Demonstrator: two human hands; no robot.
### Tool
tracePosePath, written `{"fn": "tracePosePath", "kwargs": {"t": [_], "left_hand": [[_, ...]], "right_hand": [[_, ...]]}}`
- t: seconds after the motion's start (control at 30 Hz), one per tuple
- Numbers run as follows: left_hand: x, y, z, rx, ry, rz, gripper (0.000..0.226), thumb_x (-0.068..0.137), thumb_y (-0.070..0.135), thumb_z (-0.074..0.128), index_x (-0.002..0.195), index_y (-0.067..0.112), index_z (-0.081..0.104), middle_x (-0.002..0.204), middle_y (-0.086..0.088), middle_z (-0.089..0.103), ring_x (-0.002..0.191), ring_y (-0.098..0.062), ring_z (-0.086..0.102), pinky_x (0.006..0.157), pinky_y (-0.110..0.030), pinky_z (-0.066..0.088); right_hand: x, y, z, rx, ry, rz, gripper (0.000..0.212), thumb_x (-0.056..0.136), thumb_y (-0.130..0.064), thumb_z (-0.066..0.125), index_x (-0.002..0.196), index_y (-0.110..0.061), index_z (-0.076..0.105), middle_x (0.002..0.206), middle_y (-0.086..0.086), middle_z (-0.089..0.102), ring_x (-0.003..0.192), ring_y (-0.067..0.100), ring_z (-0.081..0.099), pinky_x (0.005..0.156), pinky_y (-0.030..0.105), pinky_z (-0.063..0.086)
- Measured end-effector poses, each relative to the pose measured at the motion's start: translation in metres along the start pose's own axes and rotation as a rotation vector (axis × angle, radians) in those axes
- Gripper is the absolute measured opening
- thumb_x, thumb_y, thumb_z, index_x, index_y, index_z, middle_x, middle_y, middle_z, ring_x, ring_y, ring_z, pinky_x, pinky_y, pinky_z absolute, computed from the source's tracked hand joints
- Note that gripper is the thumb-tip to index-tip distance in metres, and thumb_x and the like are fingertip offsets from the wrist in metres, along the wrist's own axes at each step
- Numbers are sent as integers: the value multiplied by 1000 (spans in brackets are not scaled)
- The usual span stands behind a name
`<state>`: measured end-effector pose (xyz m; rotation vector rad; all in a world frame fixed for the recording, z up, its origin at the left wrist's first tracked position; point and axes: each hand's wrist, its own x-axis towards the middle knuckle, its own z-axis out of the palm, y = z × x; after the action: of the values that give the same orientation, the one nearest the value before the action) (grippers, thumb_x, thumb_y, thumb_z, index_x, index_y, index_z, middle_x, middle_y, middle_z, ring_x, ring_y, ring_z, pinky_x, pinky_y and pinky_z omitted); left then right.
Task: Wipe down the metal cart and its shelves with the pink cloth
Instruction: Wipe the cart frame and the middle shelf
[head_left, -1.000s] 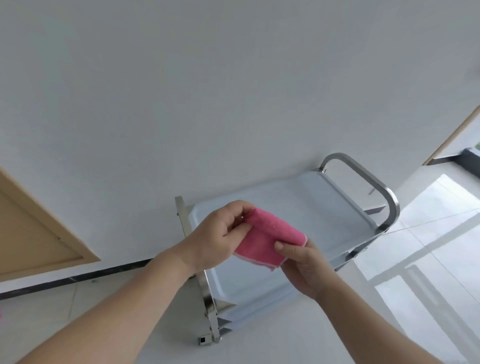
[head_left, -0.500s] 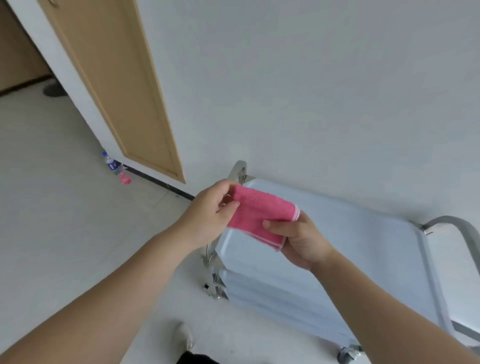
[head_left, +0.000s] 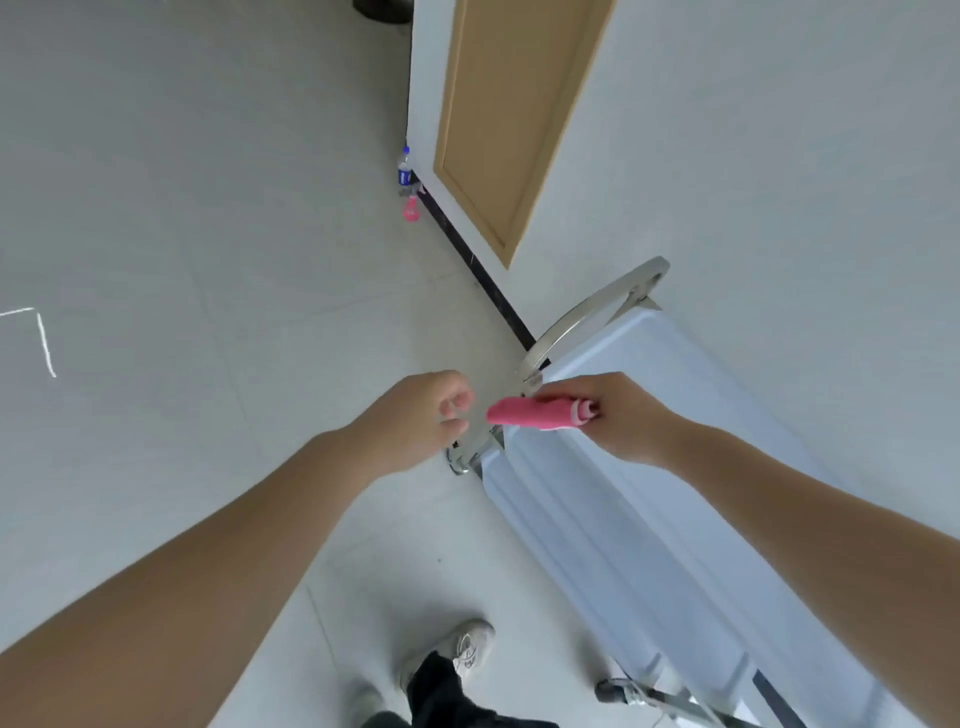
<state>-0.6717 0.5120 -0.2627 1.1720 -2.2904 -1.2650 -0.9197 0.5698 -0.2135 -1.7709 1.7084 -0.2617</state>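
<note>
The folded pink cloth is held in my right hand, fingers curled round one end, above the near left corner of the metal cart. The cart stands against the white wall, its pale top tray running from centre to lower right, with a curved steel handle at its far end. My left hand hovers just left of the cloth with fingers loosely curled, apart from it and holding nothing. Lower shelves are mostly hidden under the top tray.
A wooden door stands in the wall beyond the cart. A water bottle and a small pink object sit on the floor by the door. My shoe is at the bottom, on open tiled floor to the cart's left.
My left hand has let go of the cloth and moved slightly left. Only the right hand now holds it. The view has swung left and down, showing more floor.
</note>
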Motion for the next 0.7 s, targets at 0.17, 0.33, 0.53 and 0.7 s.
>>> {"fn": "tracePosePath", "kwargs": {"t": [0.17, 0.33, 0.53, 0.7], "left_hand": [[-56, -39, 22, 26, 8, -36, 12, 85, 14, 52, 90, 26, 54, 95, 7, 60, 90, -13, 58, 71, -27, 47], [-81, -53, 52, 31, 23, -35, 13, 87, 14, 51, 97, 21, 56, 96, 9, 60, 92, -12, 57, 76, -25, 47], [-80, -70, 91, 85, 65, -113, 12, 87, 16, 45, 94, 21, 53, 93, 5, 60, 89, -20, 59, 76, -36, 50], [-50, -86, 139, 3, 190, -186, 20, 89, 15, 44, 102, 23, 56, 100, 9, 60, 91, -16, 58, 78, -33, 49]], "right_hand": [[5, 18, 42, -608, -335, -67, 68, 72, 9, 39, 119, -38, 56, 100, -12, 63, 91, 16, 56, 80, 31, 48], [8, 45, 57, -861, -419, -85, 50, 76, 5, 44, 109, -31, 54, 100, -13, 58, 94, 16, 54, 75, 24, 44], [43, 78, 61, -1318, -477, -372, 42, 91, -13, 46, 133, -18, 48, 140, -2, 43, 133, 19, 33, 105, 32, 31], [92, 109, 64, -1520, -468, -522, 35, 91, -17, 45, 126, -14, 52, 141, 7, 42, 138, 26, 24, 113, 36, 20]]}}
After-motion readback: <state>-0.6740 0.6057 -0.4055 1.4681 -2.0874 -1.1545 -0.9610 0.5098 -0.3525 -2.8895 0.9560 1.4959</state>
